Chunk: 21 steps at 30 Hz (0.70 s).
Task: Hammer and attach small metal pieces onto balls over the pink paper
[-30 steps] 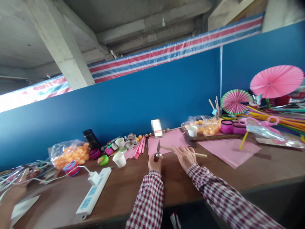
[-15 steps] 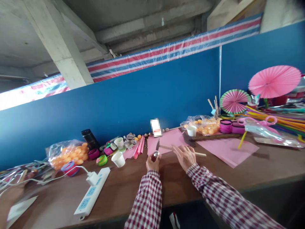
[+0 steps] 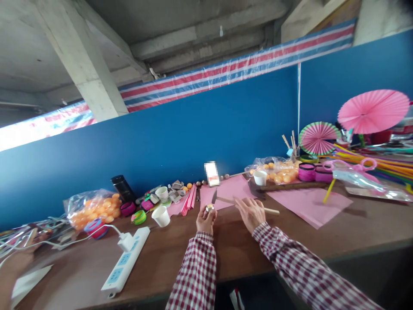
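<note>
Indoors, at a long brown wooden table (image 3: 180, 254) against a blue wall (image 3: 193, 137). Above the wall, a red, white and blue striped tarp (image 3: 226, 69), and higher up a bare concrete beam (image 3: 80, 64) and a grey ceiling.

Near the middle of the table, the left hand (image 3: 205, 220), raised a little, with the fingers closed around a small round shiny piece (image 3: 209, 208); just behind it, a thin dark blade (image 3: 214, 196), pointing up. Cannot tell if held by the same hand.

Beside it, the right hand (image 3: 252, 212), fingers spread wide and low over the table, holding nothing. Under or against the fingertips, a wooden stick (image 3: 271, 210), lying partly on a pink paper sheet (image 3: 309, 202); cannot tell whether touching.

To the left: a white paper cup (image 3: 161, 215), a white power strip (image 3: 124, 263) with a plug in it, a bag of orange balls (image 3: 92, 206) and a black flask (image 3: 122, 187) near the wall.

To the right: a large pink paper fan (image 3: 373, 111), opened out, a smaller pink and green fan (image 3: 318, 137), and a bundle of coloured straws (image 3: 380, 161).

At the far left edge, part of another person's hand (image 3: 9, 271), blurred.
</note>
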Motion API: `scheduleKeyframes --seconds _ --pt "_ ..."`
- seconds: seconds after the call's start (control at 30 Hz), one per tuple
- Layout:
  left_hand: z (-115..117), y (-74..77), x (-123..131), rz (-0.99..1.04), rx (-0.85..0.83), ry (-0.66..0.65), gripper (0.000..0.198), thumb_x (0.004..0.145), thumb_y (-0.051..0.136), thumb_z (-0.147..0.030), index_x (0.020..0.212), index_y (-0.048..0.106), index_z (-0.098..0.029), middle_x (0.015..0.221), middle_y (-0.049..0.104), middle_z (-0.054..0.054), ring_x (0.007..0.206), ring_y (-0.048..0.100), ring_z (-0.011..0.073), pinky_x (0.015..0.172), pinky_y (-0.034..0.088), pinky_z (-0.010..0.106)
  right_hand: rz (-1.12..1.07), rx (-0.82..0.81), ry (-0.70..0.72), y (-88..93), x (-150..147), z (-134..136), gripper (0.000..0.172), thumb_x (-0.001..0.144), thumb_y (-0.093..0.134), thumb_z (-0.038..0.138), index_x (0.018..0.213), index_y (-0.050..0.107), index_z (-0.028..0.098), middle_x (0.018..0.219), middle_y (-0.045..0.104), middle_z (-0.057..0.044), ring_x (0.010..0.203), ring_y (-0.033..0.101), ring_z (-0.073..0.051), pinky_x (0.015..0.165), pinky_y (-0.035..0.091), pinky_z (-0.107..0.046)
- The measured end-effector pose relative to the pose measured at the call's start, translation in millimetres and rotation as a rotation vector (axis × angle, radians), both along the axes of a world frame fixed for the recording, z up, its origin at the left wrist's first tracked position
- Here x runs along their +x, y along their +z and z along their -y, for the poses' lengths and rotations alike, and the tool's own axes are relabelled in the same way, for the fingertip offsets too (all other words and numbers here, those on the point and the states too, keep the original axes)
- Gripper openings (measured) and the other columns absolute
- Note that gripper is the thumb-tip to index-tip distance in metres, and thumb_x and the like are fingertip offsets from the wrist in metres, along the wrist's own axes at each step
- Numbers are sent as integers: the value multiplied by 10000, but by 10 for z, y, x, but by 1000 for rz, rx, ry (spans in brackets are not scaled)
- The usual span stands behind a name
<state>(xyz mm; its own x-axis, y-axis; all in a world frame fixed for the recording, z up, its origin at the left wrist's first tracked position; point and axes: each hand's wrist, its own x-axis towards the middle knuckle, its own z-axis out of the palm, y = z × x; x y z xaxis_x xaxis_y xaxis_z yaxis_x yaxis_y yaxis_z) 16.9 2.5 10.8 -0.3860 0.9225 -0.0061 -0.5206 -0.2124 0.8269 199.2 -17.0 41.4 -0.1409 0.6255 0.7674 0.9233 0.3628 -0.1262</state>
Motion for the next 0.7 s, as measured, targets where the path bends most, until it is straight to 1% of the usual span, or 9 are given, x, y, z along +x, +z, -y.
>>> scheduleKeyframes --seconds 0.13,0.23,0.37,0.5,0.6,0.7 --pt "25 36 -15 73 -1 -18 408 553 676 -16 909 535 -158 777 618 44 678 625 129 662 519 249 12 4 22 0 -12 2 351 836 402 287 1185 415 314 782 572 -26 747 460 -136 726 231 -274" --pt "31 33 -21 78 -2 -37 377 566 668 -21 896 538 -150 770 620 45 669 629 139 638 527 247 10 5 32 -1 -17 3 347 838 398 290 1183 420 307 795 575 -31 756 461 -138 730 231 -276" --pt "46 49 -14 73 -3 -60 320 575 668 -41 858 555 -141 737 619 35 631 622 116 632 529 240 21 -18 61 0 -27 2 361 834 409 287 1193 400 322 790 576 -18 756 464 -137 737 229 -280" --pt "54 64 -12 64 -6 -99 294 583 667 -58 850 570 -136 747 621 42 607 611 100 618 522 223 11 -1 24 6 -21 1 347 838 393 303 1185 413 315 800 575 -25 751 466 -137 722 236 -274" --pt "41 40 -26 83 22 -118 311 593 655 -46 876 571 -142 781 625 50 649 612 103 625 514 210 17 4 -9 4 -11 -5 353 836 395 308 1188 408 315 781 573 -26 729 465 -136 688 238 -269" --pt "23 3 -45 115 68 -125 307 604 642 -37 882 570 -146 795 626 47 671 610 99 641 506 200 32 -13 -4 -3 -8 -11 353 831 408 303 1183 410 323 761 573 -19 713 462 -134 690 231 -274"
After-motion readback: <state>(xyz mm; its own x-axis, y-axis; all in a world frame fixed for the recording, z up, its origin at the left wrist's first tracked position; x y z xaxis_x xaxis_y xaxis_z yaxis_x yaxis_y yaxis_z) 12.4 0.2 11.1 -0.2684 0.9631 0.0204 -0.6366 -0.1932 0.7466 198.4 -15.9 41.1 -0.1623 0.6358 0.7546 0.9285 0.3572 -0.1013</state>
